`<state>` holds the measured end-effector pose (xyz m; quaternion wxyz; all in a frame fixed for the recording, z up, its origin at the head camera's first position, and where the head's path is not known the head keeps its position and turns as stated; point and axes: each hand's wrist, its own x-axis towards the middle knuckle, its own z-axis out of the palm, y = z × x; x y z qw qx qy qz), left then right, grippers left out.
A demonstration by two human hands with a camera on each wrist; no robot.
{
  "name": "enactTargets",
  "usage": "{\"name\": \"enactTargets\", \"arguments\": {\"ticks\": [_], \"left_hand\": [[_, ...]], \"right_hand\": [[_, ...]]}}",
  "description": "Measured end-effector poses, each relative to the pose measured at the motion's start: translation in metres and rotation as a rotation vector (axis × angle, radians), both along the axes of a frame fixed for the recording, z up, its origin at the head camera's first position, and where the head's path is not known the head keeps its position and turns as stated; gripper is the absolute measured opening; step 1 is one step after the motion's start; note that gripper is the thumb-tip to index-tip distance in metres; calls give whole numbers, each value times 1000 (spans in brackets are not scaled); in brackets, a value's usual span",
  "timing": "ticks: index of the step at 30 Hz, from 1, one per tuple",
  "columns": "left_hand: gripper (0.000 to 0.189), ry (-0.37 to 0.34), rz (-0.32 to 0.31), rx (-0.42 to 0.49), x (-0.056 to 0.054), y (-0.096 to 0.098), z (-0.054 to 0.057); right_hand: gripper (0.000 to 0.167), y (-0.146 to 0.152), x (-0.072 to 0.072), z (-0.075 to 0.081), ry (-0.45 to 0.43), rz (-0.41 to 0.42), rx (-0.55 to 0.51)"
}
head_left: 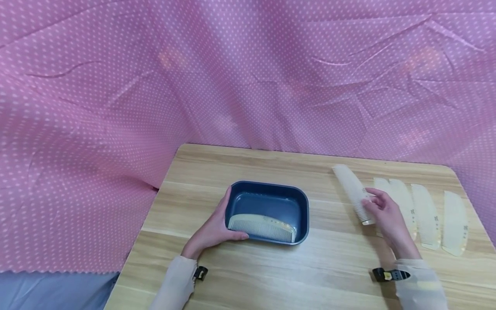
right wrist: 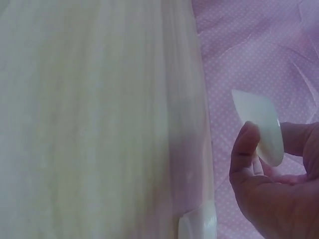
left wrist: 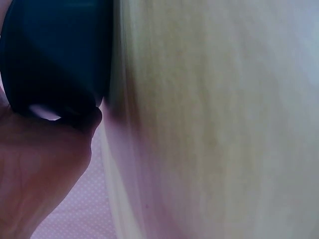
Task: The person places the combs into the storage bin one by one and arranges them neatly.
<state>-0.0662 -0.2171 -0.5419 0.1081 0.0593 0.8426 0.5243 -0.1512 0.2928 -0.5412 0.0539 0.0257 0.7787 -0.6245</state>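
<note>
Mostly, the risks come from how things are held. The wooden table (head_left: 310,267) looks smooth, so the blue tray (head_left: 271,184) could skid or tip if the left hand (head_left: 215,226) bore down on its corner; that hand grips the tray's left end, thumb along the near rim. The held comb (head_left: 351,189) is raised clear of the table, between the tray and the four loose combs (head_left: 425,215), pinched by the right hand (head_left: 387,215) on its nearer half. With so much jutting past the fingers, a knock could make it swivel or slip, and its teeth might snag on the rim or on the tray comb (head_left: 263,221), which lies along the near wall inside. A low sweep of the right hand could push the loose combs out of line.

The table's near edge is out of frame. The left hand covers one tray corner, and in the dim left wrist view its fingertips seem lost behind the wall. The right hand hides part of the leftmost loose comb. The right wrist view shows the held comb nearly end-on, its teeth not discernible. The combs' tiny print is unreadable.
</note>
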Motion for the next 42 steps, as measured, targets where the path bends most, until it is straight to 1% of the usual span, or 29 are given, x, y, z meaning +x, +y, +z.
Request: {"name": "enactTargets", "arguments": {"ticks": [4,7,9,11,12,16,18,19,23,30,37,42], "left_hand": [[149,-8,5,-2,0,0,-2],[148,-12,3,5,-1,-1,-3],[147,-14,1,10,-1,-1,-3],[147,-16,3,15,-1,-1,-3],[147,-23,7,20,0,0,0],[148,-22,18,16,0,-1,0],[148,-20,17,10,0,0,-1],[148,-14,15,3,-1,-1,-3],[147,-12,15,6,-1,0,-1],[148,-13,5,16,0,4,1],[148,-17,20,0,1,2,3],[149,-21,12,-1,0,3,3]], "right_hand": [[44,-6,1,2,28,42,-25],[42,-10,3,5,28,67,-74],[42,-13,4,7,24,85,-84],[43,-17,5,8,11,105,-88],[43,-20,6,9,6,117,-85],[48,-29,8,12,-4,152,-76],[49,-33,10,15,5,160,-59],[50,-35,11,17,11,164,-49],[50,-44,13,26,35,186,-21],[46,-59,16,39,60,229,-30],[44,-79,15,43,65,276,-60],[42,-88,15,46,67,290,-71]]}}
